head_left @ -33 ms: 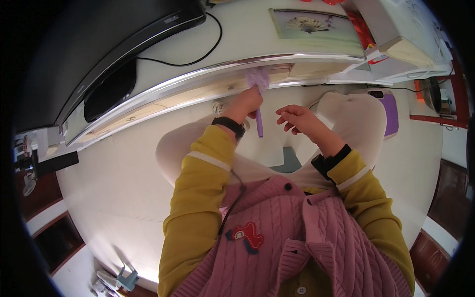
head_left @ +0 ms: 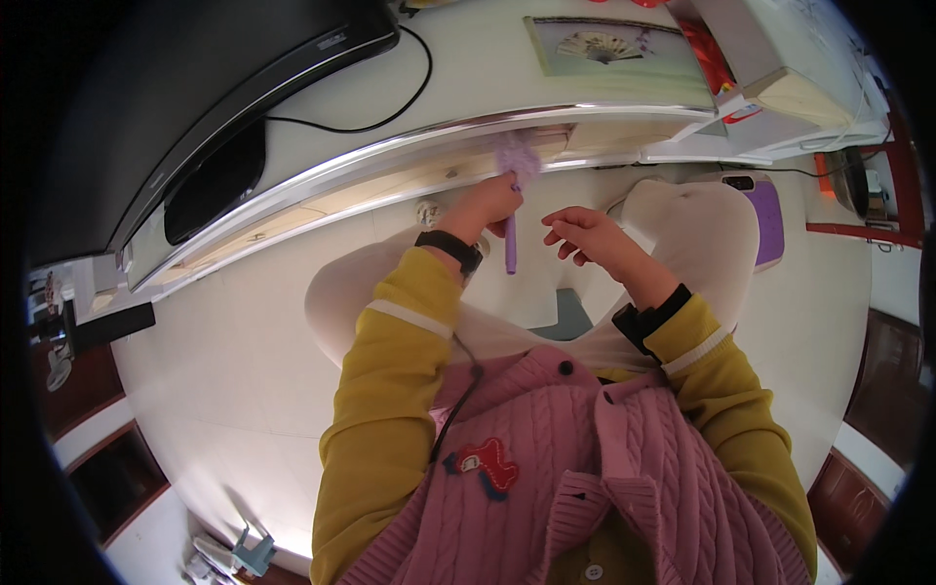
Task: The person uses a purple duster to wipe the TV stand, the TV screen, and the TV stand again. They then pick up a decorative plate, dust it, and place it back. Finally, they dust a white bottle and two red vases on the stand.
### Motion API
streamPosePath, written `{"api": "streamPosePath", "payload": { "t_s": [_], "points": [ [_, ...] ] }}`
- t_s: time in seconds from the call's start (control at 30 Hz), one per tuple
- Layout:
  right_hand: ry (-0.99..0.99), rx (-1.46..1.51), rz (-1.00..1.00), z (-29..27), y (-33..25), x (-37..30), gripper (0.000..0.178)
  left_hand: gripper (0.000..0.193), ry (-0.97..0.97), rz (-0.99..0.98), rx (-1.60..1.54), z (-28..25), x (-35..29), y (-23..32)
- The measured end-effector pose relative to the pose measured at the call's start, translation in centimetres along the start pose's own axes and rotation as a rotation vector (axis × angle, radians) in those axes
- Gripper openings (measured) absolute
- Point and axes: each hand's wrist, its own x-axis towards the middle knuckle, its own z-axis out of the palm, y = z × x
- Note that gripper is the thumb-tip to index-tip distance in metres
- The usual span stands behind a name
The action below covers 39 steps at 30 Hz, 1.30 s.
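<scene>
My left hand [head_left: 490, 203] is wrapped round the purple handle of a fluffy duster [head_left: 517, 161]. The duster's pale purple head points away from me, against the front of a long white cabinet [head_left: 370, 200] with light wood-coloured drawer fronts; the head is slightly blurred. Below my fist the end of the handle sticks out toward me. To the right, my right hand [head_left: 585, 234] hovers above my lap, apart from the duster. Its fingers are loosely bent and spread, with nothing in them.
A large black television [head_left: 224, 107] stands on the cabinet top at the left, its black cable [head_left: 390, 122] curving beside it. A fan picture [head_left: 614, 49] lies at the back right. On the floor at the right is a purple-and-white box-shaped object [head_left: 768, 224]. A grey-green stool [head_left: 565, 317] is under me.
The duster's head has shifted slightly right and toward me along the cabinet front, with my left hand still round its handle. My right hand has barely moved.
</scene>
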Motion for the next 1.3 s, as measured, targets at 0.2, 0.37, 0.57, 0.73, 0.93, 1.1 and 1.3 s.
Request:
{"api": "streamPosePath", "payload": {
  "t_s": [0.2, 0.37, 0.57, 0.73, 0.93, 1.1, 1.3],
  "points": [
    [0.068, 0.173, 0.158, -0.9, 0.3, -1.1, 0.041, 0.021, -0.231, -0.034, -0.286, 0.8, -0.7, 2.3],
    [-0.096, 0.5, 0.092, 0.7, -1.5, -1.6, 0.054, 0.019, -0.118, -0.054, -0.509, 1.6, -1.5, 3.1],
    [-0.004, 0.432, -0.047, 3.3, -2.8, -0.6, 0.062, 0.031, -0.27, -0.074, -0.588, 2.0, -1.0, 1.3],
    [0.288, 0.223, 0.023, 1.5, -1.7, -0.3, 0.063, 0.043, -0.181, -0.027, -0.371, -0.1, 0.5, 0.5],
    [0.438, -0.01, 0.022, 1.8, 0.2, 0.9, 0.056, 0.046, 0.19, -0.024, -0.372, -4.4, 3.3, -2.1],
    [0.352, -0.141, 0.012, 1.8, 1.0, 0.9, 0.053, 0.05, 0.204, -0.018, -0.158, -4.2, 4.9, -4.9],
    [0.439, 0.033, 0.125, -1.1, 1.3, 0.1, 0.053, 0.062, 0.211, -0.061, -0.219, -3.1, 4.8, -4.9]
  ]
}}
